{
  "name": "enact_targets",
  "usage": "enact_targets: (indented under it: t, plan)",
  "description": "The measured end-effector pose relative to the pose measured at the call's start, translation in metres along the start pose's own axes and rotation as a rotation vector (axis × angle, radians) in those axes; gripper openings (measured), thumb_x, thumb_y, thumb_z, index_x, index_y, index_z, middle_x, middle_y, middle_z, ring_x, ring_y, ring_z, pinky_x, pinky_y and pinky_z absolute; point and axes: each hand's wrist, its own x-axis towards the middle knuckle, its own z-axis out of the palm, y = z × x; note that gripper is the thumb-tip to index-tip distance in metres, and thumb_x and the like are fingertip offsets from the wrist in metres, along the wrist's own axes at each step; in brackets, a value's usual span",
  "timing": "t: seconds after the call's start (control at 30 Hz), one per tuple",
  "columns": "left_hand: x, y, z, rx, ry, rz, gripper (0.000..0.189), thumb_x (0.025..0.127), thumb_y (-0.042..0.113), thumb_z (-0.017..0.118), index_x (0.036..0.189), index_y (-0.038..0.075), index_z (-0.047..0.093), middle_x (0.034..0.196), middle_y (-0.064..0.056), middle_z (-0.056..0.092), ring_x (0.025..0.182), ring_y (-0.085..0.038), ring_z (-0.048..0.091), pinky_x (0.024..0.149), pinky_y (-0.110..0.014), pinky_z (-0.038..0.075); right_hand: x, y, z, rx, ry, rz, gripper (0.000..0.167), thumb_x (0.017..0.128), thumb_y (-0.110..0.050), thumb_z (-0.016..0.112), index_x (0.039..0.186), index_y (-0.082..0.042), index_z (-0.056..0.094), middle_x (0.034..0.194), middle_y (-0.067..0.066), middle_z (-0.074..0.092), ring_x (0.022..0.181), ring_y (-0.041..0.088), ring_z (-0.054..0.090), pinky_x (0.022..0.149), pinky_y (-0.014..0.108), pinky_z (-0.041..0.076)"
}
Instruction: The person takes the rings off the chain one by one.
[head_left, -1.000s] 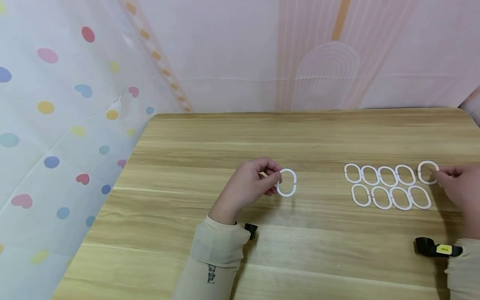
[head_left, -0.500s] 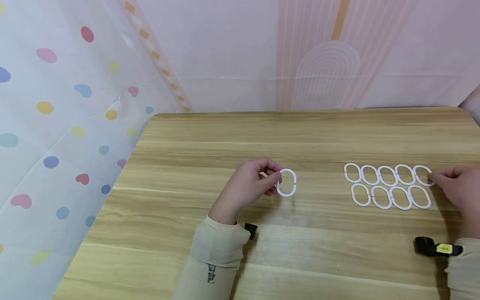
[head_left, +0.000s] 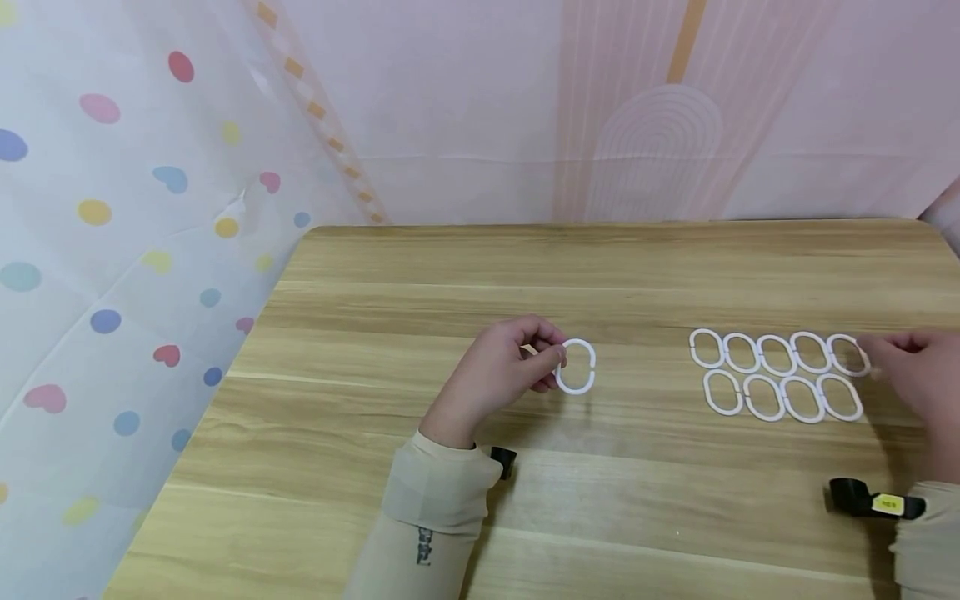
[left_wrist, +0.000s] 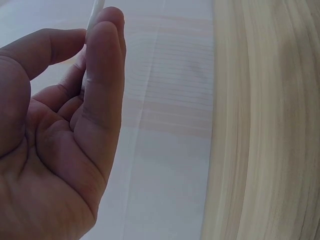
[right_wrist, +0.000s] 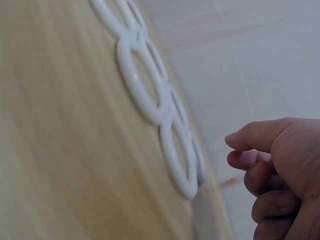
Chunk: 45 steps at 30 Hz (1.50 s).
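My left hand [head_left: 502,367] pinches a white oval ring [head_left: 576,392] with a small split in its side, held above the middle of the table. In the left wrist view only a sliver of that ring [left_wrist: 96,10] shows past the fingertips. At the right, my right hand [head_left: 922,375] is just beside the last white ring [head_left: 844,337] of the back row. The right wrist view shows this hand [right_wrist: 285,175] loosely curled, holding nothing, apart from the rings. Several matching rings [right_wrist: 131,75] lie flat in two rows, side by side.
A wood-grain table [head_left: 375,333] spans the view. Behind it hangs a pink patterned cloth [head_left: 480,108], and a dotted cloth [head_left: 150,333] covers the left side. Black wrist devices [head_left: 851,496] sit by both sleeves.
My right hand has set its ring down at the right end of the back row, moving it left against its neighbour, then let go and drawn slightly away. My left hand stays put.
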Motion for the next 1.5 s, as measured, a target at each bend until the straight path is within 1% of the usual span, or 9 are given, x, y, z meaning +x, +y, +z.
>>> enact_targets:
  t: [0.1, 0.2, 0.3, 0.43, 0.53, 0.63, 0.77, 1.1, 1.5]
  plan:
    - [0.000, 0.000, 0.000, -0.004, -0.003, -0.002, 0.012, 0.097, 0.007, 0.065, 0.107, 0.002, 0.068, 0.092, -0.009, 0.066, 0.079, -0.040, 0.070, 0.068, -0.033, 0.060, -0.004, -0.008, 0.000, -0.026, 0.024, -0.036, 0.040, 0.097, -0.026, 0.061, 0.098, 0.013, 0.063, 0.061, -0.018, 0.045, 0.058, 0.002, 0.039, 0.052, 0.023, 0.035]
    - [0.000, 0.001, 0.001, -0.002, -0.005, -0.005, 0.012, 0.097, 0.007, 0.065, 0.107, 0.002, 0.068, 0.092, -0.008, 0.066, 0.079, -0.040, 0.070, 0.068, -0.032, 0.060, -0.007, -0.015, -0.002, -0.009, 0.031, -0.062, 0.036, 0.096, -0.027, 0.063, 0.093, 0.009, 0.065, 0.061, -0.021, 0.046, 0.058, 0.000, 0.039, 0.052, 0.022, 0.035]
    - [0.000, 0.001, 0.001, 0.001, -0.010, -0.005, 0.012, 0.097, 0.007, 0.065, 0.107, 0.002, 0.068, 0.092, -0.008, 0.066, 0.080, -0.040, 0.070, 0.068, -0.032, 0.060, -0.010, -0.022, -0.004, 0.051, 0.029, -0.085, 0.025, 0.096, -0.027, 0.064, 0.073, -0.019, 0.068, 0.060, -0.027, 0.045, 0.059, -0.001, 0.039, 0.052, 0.022, 0.035]
    - [0.000, 0.001, 0.001, 0.038, -0.010, 0.009, 0.011, 0.097, 0.009, 0.065, 0.107, 0.004, 0.069, 0.090, -0.006, 0.066, 0.079, -0.038, 0.069, 0.070, -0.037, 0.060, -0.016, -0.033, -0.006, 0.107, 0.031, -0.124, 0.035, 0.096, -0.028, 0.065, 0.066, -0.045, 0.056, 0.060, -0.033, 0.046, 0.061, -0.003, 0.040, 0.053, 0.021, 0.034]
    - [0.000, 0.001, 0.002, 0.081, -0.009, 0.030, 0.010, 0.097, 0.012, 0.066, 0.105, 0.008, 0.071, 0.089, -0.005, 0.068, 0.077, -0.036, 0.068, 0.069, -0.040, 0.059, -0.023, -0.045, -0.006, 0.098, 0.045, -0.159, 0.029, 0.095, -0.029, 0.067, 0.070, -0.041, 0.060, 0.059, -0.033, 0.047, 0.059, -0.003, 0.041, 0.052, 0.021, 0.035]
    - [0.001, 0.000, 0.003, 0.117, -0.018, 0.054, 0.011, 0.097, 0.014, 0.066, 0.104, 0.009, 0.072, 0.091, -0.008, 0.069, 0.075, -0.032, 0.067, 0.067, -0.035, 0.056, -0.031, -0.057, -0.004, 0.060, 0.042, -0.203, 0.019, 0.095, -0.030, 0.068, 0.077, -0.026, 0.072, 0.058, -0.031, 0.050, 0.057, -0.006, 0.043, 0.050, 0.019, 0.036]
    - [0.001, -0.001, 0.005, 0.162, -0.026, 0.088, 0.011, 0.098, 0.015, 0.066, 0.105, 0.011, 0.073, 0.089, -0.008, 0.070, 0.073, -0.025, 0.065, 0.065, -0.028, 0.051, -0.041, -0.072, 0.001, -0.001, 0.007, -0.259, 0.034, 0.095, -0.033, 0.069, 0.094, 0.001, 0.075, 0.061, -0.021, 0.056, 0.058, -0.004, 0.046, 0.050, 0.019, 0.038]
    - [-0.001, 0.002, 0.007, 0.214, -0.060, 0.086, 0.012, 0.098, 0.017, 0.067, 0.105, 0.020, 0.077, 0.103, 0.010, 0.071, 0.075, -0.013, 0.062, 0.072, -0.028, 0.051, -0.060, -0.095, 0.026, 0.086, -0.142, -0.338, 0.029, 0.094, -0.032, 0.071, 0.095, -0.004, 0.076, 0.067, -0.008, 0.061, 0.062, 0.003, 0.049, 0.052, 0.022, 0.039]
    - [-0.002, 0.001, 0.012, 0.253, -0.115, 0.126, 0.007, 0.090, 0.019, 0.077, 0.092, 0.019, 0.070, 0.085, 0.009, 0.066, 0.076, -0.013, 0.061, 0.071, -0.027, 0.051, -0.103, -0.137, 0.059, 0.136, -0.284, -0.524, 0.007, 0.088, -0.020, 0.079, 0.088, -0.013, 0.077, 0.066, -0.005, 0.059, 0.061, 0.008, 0.050, 0.054, 0.024, 0.042]
